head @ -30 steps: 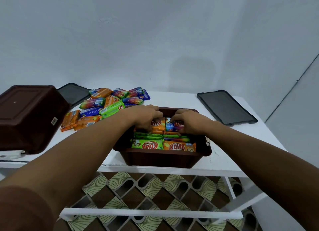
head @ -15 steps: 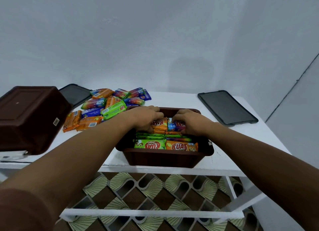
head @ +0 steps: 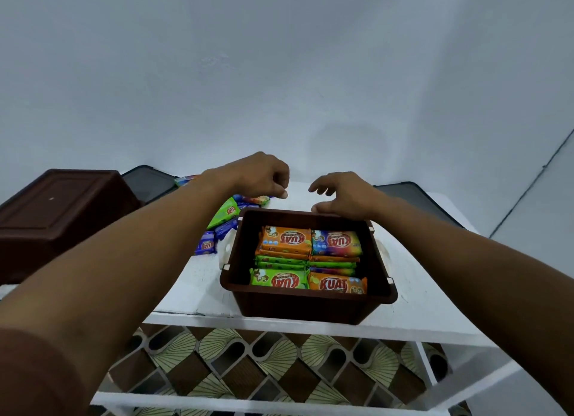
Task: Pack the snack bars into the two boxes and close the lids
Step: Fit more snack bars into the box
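A brown open box (head: 310, 304) stands near the white table's front edge, filled with stacked snack bars (head: 287, 239) in orange, green and multicoloured wrappers. My left hand (head: 261, 176) hovers above and behind the box's far left corner, fingers loosely curled, holding nothing. My right hand (head: 344, 193) hovers over the far rim with relaxed, spread fingers, also holding nothing. A pile of loose snack bars (head: 228, 213) lies on the table left of the box, partly hidden by my left forearm. A second brown box (head: 59, 210) lies bottom-up at the far left.
Two dark lids lie flat at the back of the table (head: 192, 288), the left lid (head: 149, 182) behind the loose bars and the right lid (head: 416, 198) behind my right wrist. A wall rises directly behind. Patterned floor shows below the table frame.
Both hands have lifted out of the box, off the bars they were pressing, and now hover over its far rim. The view has tilted, so the box sits lower in the frame.
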